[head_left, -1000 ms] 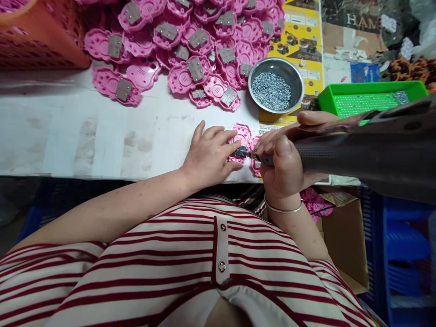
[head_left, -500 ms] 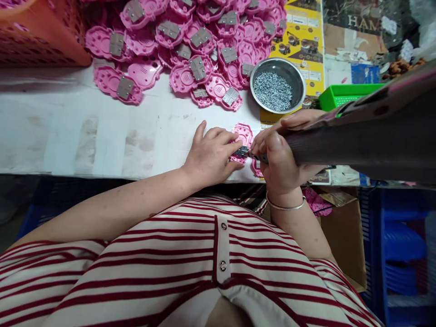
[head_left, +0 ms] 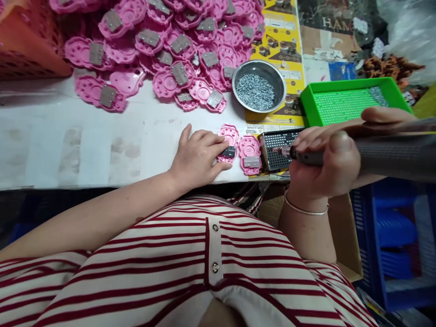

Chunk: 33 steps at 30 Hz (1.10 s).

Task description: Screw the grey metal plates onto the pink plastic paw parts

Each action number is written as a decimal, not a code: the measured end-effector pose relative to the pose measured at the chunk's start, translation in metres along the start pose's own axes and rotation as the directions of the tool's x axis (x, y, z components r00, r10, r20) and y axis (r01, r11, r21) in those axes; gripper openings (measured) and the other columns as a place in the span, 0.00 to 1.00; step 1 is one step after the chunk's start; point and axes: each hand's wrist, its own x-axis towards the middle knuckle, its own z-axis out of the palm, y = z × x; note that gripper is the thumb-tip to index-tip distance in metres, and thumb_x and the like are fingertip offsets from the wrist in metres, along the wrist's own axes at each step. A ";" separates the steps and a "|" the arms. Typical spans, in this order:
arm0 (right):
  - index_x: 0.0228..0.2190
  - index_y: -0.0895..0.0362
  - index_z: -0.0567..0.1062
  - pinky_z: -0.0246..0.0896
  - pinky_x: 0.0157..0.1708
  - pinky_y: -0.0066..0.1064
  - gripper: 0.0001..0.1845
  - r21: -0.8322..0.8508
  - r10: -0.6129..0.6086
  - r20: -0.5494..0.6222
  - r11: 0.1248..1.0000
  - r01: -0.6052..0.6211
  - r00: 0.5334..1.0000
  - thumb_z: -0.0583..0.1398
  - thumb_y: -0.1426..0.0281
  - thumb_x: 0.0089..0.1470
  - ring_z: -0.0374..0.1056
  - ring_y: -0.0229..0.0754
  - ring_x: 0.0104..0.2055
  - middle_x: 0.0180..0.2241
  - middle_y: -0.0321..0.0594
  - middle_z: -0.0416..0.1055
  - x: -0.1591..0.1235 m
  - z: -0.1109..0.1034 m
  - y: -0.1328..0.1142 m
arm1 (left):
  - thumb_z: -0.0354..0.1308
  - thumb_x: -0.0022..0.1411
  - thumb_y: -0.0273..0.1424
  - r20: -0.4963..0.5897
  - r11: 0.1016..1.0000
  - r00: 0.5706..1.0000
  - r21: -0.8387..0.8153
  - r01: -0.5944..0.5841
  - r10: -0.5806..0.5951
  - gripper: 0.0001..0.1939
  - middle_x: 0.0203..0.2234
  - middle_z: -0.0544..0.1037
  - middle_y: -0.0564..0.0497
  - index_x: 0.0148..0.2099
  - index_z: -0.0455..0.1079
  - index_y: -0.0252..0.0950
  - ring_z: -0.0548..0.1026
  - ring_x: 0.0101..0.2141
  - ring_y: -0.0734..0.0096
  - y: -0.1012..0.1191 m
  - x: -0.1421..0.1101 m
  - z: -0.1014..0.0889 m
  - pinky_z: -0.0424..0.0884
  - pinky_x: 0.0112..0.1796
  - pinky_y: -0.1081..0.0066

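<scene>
My left hand point(head_left: 197, 156) lies on the white table with its fingers pressing down a pink plastic part point(head_left: 229, 141) that carries a dark metal plate. A second pink part point(head_left: 250, 155) with a grey plate lies just to its right. My right hand point(head_left: 323, 159) is wrapped round a dark electric screwdriver point(head_left: 374, 154). The screwdriver's tip points left over a small black perforated screw tray point(head_left: 277, 147). The tip is clear of the pink parts.
A heap of pink parts point(head_left: 170, 45) with grey plates covers the far table. A steel bowl point(head_left: 259, 88) of screws stands right of it. A green tray point(head_left: 347, 102) lies far right, an orange basket point(head_left: 23, 45) far left, blue crates point(head_left: 395, 240) below right.
My right hand has drawn the screwdriver to the right, off the pink part and over the black screw tray. My left hand still holds the same part down.
</scene>
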 end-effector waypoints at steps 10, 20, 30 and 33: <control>0.39 0.45 0.72 0.58 0.19 0.30 0.13 -0.078 -0.200 -0.094 0.978 0.193 0.975 0.64 0.66 0.50 0.56 0.32 0.18 0.22 0.28 0.59 -0.004 -0.013 0.006 | 0.60 0.64 0.45 -0.007 1.000 1.000 0.021 -0.017 0.017 0.19 0.51 0.78 0.46 0.54 0.75 0.44 0.71 0.52 0.49 -0.001 -0.006 -0.001 0.53 0.60 0.38; 0.43 0.43 0.71 0.56 0.14 0.30 0.16 0.007 -0.225 0.048 0.974 0.225 0.973 0.63 0.62 0.50 0.56 0.31 0.16 0.32 0.32 0.71 -0.011 -0.022 0.022 | 0.60 0.64 0.46 -0.018 0.997 0.998 0.049 -0.055 0.056 0.18 0.50 0.79 0.48 0.52 0.74 0.46 0.74 0.50 0.51 -0.005 -0.010 -0.002 0.56 0.60 0.44; 0.42 0.44 0.72 0.59 0.16 0.30 0.14 0.047 -0.304 0.012 0.952 0.303 0.953 0.63 0.62 0.52 0.58 0.34 0.16 0.19 0.27 0.60 -0.001 -0.015 0.016 | 0.59 0.65 0.45 0.019 0.997 1.000 0.077 -0.022 0.021 0.20 0.53 0.77 0.44 0.54 0.74 0.40 0.72 0.53 0.50 -0.003 -0.011 -0.001 0.60 0.59 0.46; 0.43 0.44 0.69 0.62 0.19 0.32 0.16 -0.011 -0.301 -0.001 0.953 0.301 0.953 0.63 0.58 0.52 0.61 0.36 0.18 0.21 0.28 0.61 0.002 -0.013 0.023 | 0.58 0.66 0.46 0.009 0.995 0.999 0.093 -0.031 0.030 0.21 0.54 0.77 0.44 0.54 0.74 0.39 0.73 0.53 0.51 -0.003 -0.010 0.000 0.59 0.59 0.47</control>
